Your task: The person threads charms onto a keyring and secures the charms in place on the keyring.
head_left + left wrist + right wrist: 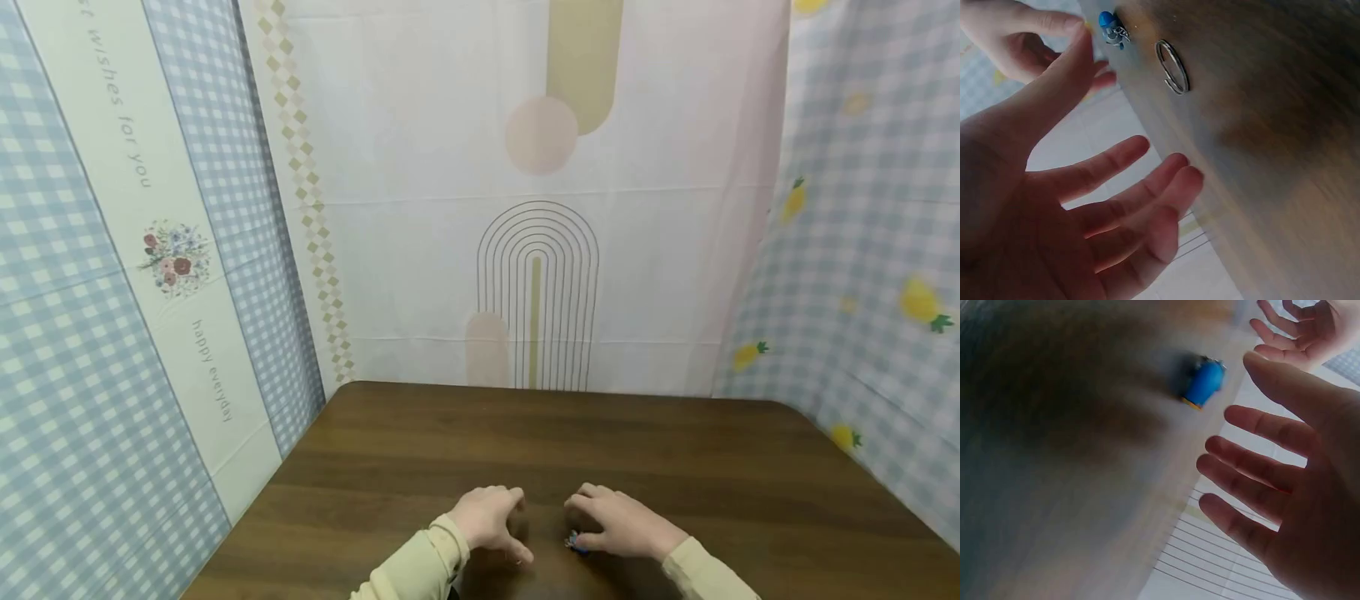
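Note:
A small blue figure charm with a bit of chain lies on the brown table. In the head view my right hand hovers over this blue charm, thumb beside it; whether they touch I cannot tell. A metal split ring lies apart from the charm in the left wrist view. My left hand is held just above the table, nearest to the ring, fingers spread and loosely bent. Neither hand grips anything. The ring is hard to make out in the head view.
The brown wooden table has rounded far corners. Behind it hangs a white patterned cloth. Blue checked cloths stand at the left and right.

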{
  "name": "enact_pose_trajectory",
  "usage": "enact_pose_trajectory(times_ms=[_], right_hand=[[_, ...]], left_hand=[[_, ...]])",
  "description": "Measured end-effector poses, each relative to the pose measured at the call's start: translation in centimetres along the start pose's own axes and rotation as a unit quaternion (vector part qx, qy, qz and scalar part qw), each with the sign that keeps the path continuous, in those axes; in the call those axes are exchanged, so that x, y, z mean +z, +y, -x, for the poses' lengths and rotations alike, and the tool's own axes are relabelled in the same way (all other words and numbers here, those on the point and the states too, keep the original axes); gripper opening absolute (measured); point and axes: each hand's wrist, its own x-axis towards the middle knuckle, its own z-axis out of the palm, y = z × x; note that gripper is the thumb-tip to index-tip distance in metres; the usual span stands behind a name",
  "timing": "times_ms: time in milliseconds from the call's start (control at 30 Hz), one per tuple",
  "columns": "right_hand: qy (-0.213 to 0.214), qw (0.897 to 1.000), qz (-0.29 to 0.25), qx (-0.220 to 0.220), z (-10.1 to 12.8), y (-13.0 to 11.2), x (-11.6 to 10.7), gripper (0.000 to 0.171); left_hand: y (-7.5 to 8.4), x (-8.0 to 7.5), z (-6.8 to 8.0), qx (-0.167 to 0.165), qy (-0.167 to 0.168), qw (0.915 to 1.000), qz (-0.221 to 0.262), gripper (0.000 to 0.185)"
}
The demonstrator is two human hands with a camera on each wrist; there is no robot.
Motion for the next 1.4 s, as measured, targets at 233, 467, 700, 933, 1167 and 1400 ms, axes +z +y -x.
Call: enact_pose_trajectory(times_ms=[233, 467, 700, 933, 1167, 1400], right_hand=[[-0.038, 0.999, -0.008, -0.023, -0.3, -0.2, 1.3, 0.026], [-0.029, 0.999, 0.014, -0.044, -0.6, -0.8, 1.7, 0.023], [-0.023, 1.0, 0.001, -0.018, -0.7, -1.3, 1.7, 0.014], [-0.005, 1.0, -0.015, 0.006, -0.6, -1.6, 2.0, 0.01], [0.0, 0.999, -0.034, 0.016, 0.0, -1.4, 2.3, 0.023], [0.034, 0.999, -0.017, 0.016, 0.1, -1.2, 1.8, 0.023]], left_hand=[[-0.5, 0.9, 0.4, 0.022, -0.025, 0.9992, -0.021, 0.044], [-0.9, 1.7, 0.5, 0.025, -0.008, 0.9993, -0.028, 0.033], [-0.8, 1.7, 0.2, 0.033, -0.023, 0.9992, -0.006, 0.032], [-0.7, 1.8, 0.1, 0.066, -0.06, 0.9959, -0.015, 0.03], [-0.7, 1.8, 0.3, 0.073, -0.05, 0.9959, -0.019, 0.028], [-0.4, 1.6, 0.3, 0.096, -0.051, 0.9936, 0.03, 0.029]])
